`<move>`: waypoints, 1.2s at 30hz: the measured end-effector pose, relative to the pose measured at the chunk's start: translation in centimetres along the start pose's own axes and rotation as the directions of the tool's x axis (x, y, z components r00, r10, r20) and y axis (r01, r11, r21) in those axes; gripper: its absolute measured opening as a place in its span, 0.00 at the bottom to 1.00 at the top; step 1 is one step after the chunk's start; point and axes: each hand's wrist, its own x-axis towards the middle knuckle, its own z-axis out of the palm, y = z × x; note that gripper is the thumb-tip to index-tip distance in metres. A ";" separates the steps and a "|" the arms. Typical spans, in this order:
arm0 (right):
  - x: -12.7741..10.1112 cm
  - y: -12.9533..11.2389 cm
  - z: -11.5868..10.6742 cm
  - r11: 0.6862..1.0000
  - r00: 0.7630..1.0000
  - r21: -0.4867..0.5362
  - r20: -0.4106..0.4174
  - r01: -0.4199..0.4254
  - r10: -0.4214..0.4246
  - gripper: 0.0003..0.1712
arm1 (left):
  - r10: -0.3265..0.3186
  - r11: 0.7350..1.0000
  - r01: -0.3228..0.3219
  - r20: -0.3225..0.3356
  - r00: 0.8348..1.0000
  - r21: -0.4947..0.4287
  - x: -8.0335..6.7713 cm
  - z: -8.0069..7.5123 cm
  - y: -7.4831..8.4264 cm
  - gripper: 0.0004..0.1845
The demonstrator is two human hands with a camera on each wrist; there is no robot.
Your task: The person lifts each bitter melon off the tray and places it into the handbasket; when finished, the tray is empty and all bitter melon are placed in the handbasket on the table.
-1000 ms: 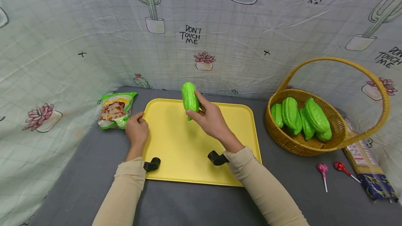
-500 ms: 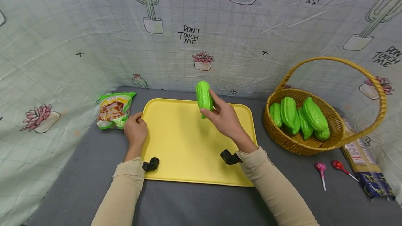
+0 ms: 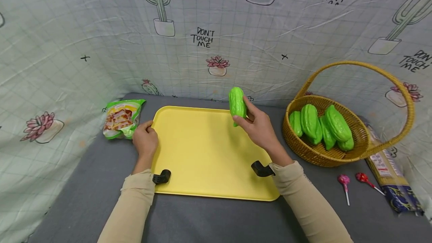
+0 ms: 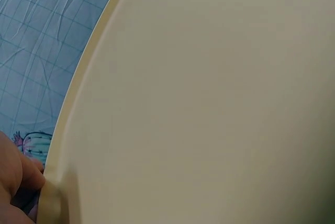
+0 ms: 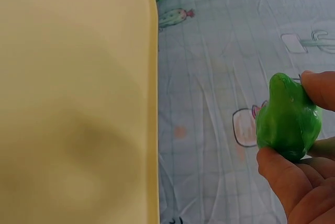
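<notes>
My right hand (image 3: 261, 127) holds a glossy green star fruit (image 3: 237, 102), long and ridged, between thumb and fingers. It is raised over the far right part of a yellow tray (image 3: 199, 156). In the right wrist view the fruit's lobed end (image 5: 288, 116) shows between the fingertips. At the tray's left side, my left hand (image 3: 146, 140) grips the rim with curled fingers. The left wrist view catches only part of that hand (image 4: 18, 182), right at the tray's edge.
A wicker basket (image 3: 303, 151) with a tall handle, holding several similar green fruits, stands right of the tray. Two lollipops (image 3: 344, 180) and a long packet (image 3: 393, 175) lie beside it. A green food bag (image 3: 123, 119) sits at the left, behind a patterned cloth (image 3: 216, 18).
My right hand has carried the green star fruit to the right, from the tray's middle toward its right side. The left hand stays at the left rim.
</notes>
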 end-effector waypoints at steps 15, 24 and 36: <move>-1.1 2.0 -3.4 0.997 0.997 -0.061 -0.058 -0.048 0.044 0.46 | -0.020 1.000 0.020 0.004 1.000 0.012 -0.4 -0.2 0.3 0.21; -1.9 2.6 -5.2 0.995 0.994 -0.072 -0.087 -0.066 0.060 0.46 | -0.021 1.000 0.021 0.016 1.000 0.014 -0.4 -0.2 0.4 0.21; -3.1 4.1 -8.1 0.982 0.988 -0.151 -0.118 -0.113 0.096 0.48 | -0.016 1.000 0.016 0.011 1.000 0.012 -0.2 0.1 -0.1 0.21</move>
